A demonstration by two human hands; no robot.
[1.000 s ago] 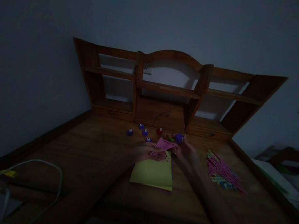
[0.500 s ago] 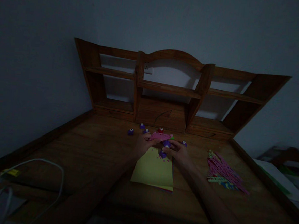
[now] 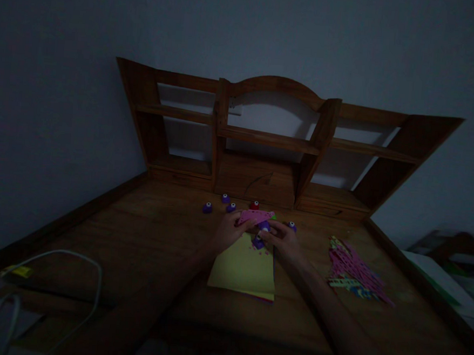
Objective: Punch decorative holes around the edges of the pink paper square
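Note:
My left hand (image 3: pixel 228 233) is closed on a sheet of pink paper (image 3: pixel 254 217) with punched holes along it. In my right hand (image 3: pixel 283 239) is a purple craft punch (image 3: pixel 259 242), with the pink paper's right end at it. Both hands are above a stack of coloured paper, yellow sheet (image 3: pixel 242 272) uppermost. Small pink cut-outs (image 3: pixel 266 252) lie on the yellow sheet below the punch. Dim light hides how far the paper sits in the punch's slot.
Behind my hands stand several purple punches (image 3: pixel 207 208) and a red punch (image 3: pixel 254 205). A pile of punched strips (image 3: pixel 354 269), mostly pink, lies at the right. A wooden shelf unit (image 3: pixel 264 140) spans the desk's back. A white cable (image 3: pixel 99 281) loops at the left.
My hands stay in nearly the same place. The purple punch has shifted slightly in my right hand, and the view has moved a little.

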